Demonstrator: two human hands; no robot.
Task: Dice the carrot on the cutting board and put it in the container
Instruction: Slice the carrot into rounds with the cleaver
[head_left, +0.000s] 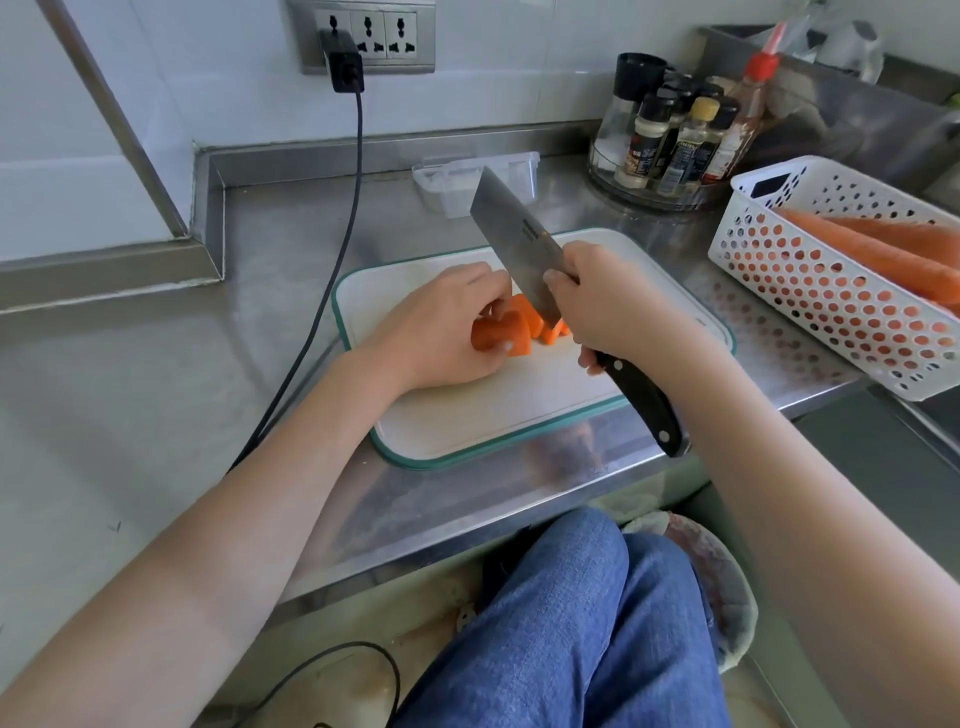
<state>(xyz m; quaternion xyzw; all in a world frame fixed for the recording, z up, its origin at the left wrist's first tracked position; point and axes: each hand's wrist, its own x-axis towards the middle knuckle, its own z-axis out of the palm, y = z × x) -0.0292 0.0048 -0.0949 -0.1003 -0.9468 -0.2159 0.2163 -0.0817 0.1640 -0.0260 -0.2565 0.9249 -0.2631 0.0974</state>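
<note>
Two hands at work over the cutting board (467, 415), which lies on the steel counter (130, 389). Left of centre, left hand (441, 327) curls over the carrot (493, 335), fingertips and thumb pinching the uncut stub against the board. Just right of it, a few cut chunks (548, 332) lie on the board, touching the stub. Knife (524, 249) blade tilted, its near end down among the chunks, far tip raised. Right hand (608, 306) wrapped tight round the black handle near the blade. Container (478, 179), clear plastic, sits at far side behind the board, well apart from the carrot; no carrot seen inside. Far right: white basket (831, 291) holding whole carrots.

Step, as judged: dicing, midway; chunks look coarse. Next move likely calls for another downward cut close to the left fingertips, so keep them tucked back
</note>
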